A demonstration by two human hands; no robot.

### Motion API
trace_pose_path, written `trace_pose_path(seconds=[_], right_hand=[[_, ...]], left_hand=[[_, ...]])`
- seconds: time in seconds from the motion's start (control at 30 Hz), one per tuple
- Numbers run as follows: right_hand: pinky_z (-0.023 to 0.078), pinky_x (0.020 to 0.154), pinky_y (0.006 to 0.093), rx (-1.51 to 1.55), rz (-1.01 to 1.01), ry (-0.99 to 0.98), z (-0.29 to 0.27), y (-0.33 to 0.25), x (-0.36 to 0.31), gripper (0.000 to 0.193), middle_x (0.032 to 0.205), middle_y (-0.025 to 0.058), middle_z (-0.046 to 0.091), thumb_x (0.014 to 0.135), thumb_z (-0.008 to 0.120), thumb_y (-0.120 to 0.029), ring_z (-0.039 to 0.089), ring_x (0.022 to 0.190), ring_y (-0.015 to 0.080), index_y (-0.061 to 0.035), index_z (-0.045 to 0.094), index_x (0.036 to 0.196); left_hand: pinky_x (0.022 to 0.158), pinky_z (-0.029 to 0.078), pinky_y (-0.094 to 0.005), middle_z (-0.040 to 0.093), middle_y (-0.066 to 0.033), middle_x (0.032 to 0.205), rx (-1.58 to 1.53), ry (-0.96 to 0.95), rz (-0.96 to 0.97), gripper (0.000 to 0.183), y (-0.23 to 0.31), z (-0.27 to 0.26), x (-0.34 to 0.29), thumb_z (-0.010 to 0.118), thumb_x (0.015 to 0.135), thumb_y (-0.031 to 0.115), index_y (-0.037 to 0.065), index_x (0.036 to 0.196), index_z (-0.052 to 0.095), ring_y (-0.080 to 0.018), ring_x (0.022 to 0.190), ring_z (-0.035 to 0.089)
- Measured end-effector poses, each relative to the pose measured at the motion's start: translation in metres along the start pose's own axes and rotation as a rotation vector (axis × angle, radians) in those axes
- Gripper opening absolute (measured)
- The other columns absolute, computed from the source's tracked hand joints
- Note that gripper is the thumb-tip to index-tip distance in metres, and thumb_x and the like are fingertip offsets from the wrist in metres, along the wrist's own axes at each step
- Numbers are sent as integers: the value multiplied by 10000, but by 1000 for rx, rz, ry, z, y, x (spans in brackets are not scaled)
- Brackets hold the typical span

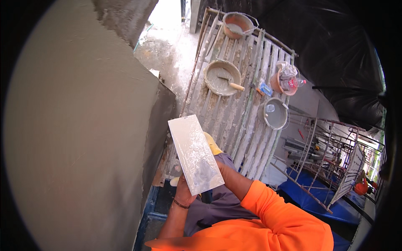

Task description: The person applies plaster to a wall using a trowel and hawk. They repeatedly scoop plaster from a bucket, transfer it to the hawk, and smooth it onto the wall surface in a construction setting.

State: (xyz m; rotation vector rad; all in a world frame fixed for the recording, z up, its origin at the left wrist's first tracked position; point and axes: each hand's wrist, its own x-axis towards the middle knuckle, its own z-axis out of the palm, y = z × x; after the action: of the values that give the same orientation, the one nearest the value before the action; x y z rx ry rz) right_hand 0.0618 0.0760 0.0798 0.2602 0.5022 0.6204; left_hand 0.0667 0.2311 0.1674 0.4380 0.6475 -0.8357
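A rectangular plastering float [195, 152], its pale face smeared with wet plaster, is held tilted in front of my body. My left hand [183, 190], closed at its lower left edge, has the fingers partly behind the plate. From the right, my right hand [220, 168] reaches behind the plate, which hides its fingers. Beside me on the left stands a wall [79, 125] with a broad coat of smooth grey plaster. Farther off, a round basin [212, 88] of wet plaster contains a trowel [232, 85] with a wooden handle.
Slatted scaffold planks [226, 113] stretch ahead. On them stand an orange bucket [234, 34], a grey bucket [268, 119] and a pink bucket [277, 83] with a cloth and plastic bottle. Metal scaffold frames [312, 146] and a blue sheet [301, 194] lie below right. Black sheeting [318, 46] hangs behind.
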Motion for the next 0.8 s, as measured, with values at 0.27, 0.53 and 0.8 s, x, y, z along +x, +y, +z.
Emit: trace_pose_path(seconds=[0.27,0.53,0.8], right_hand=[[519,902,487,-1999,-396,474,-86,-211,-8,513,1173,210,687,1042,495,-463,655,1060,385,-24,629,1271],[435,1022,473,-2955,-275,1577,-167,-481,-18,281,1199,150,624,934,529,-132,572,1171,311,-33,677,1152],[492,977,470,-3028,209,1519,-171,-524,45,284,1177,199,684,939,542,-202,639,1151,331,-35,677,1126]], left_hand=[[1014,539,-412,638,-103,1337,54,108,-172,480,-25,-64,114,500,1047,335,36,1420,535,-265,1205,637],[966,563,-431,620,-146,1305,34,386,-146,525,-51,-192,142,511,1053,373,24,1443,476,-288,1137,649],[967,560,-414,606,-127,1338,42,384,-116,515,-58,-233,141,536,1039,338,46,1458,474,-268,1160,635]])
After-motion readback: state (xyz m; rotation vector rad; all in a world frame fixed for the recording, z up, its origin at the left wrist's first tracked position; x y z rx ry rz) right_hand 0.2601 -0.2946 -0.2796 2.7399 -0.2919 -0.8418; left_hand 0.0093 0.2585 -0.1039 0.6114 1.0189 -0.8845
